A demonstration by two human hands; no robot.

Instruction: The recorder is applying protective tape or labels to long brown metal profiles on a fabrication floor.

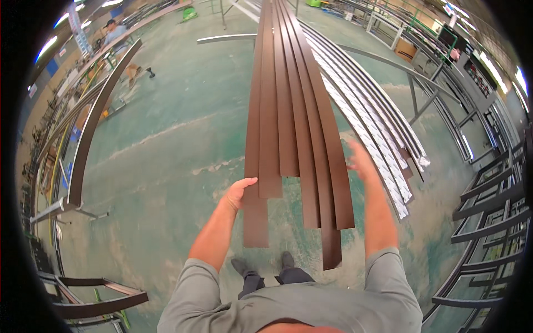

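Observation:
Several long, flat brown profiles (pixel 288 139) lie side by side, running away from me, their near ends uneven. My left hand (pixel 239 193) holds the edge of the leftmost brown profile (pixel 255 225), thumb on top and the other fingers hidden beneath. Just off the right edge of the row, my right hand (pixel 362 162) hovers with its fingers apart and a little blurred, holding nothing. To the right of it, profiles covered in white printed film (pixel 366 136) lie in another row, some with loose film at their near ends.
Metal support bars (pixel 227 39) reach out beneath the profiles. Dark frames (pixel 494 222) are stacked along the right. At left, a long dark beam (pixel 94 127) rests on a stand; another dark frame (pixel 105 302) sits lower left. A person (pixel 115 36) is in the far left background.

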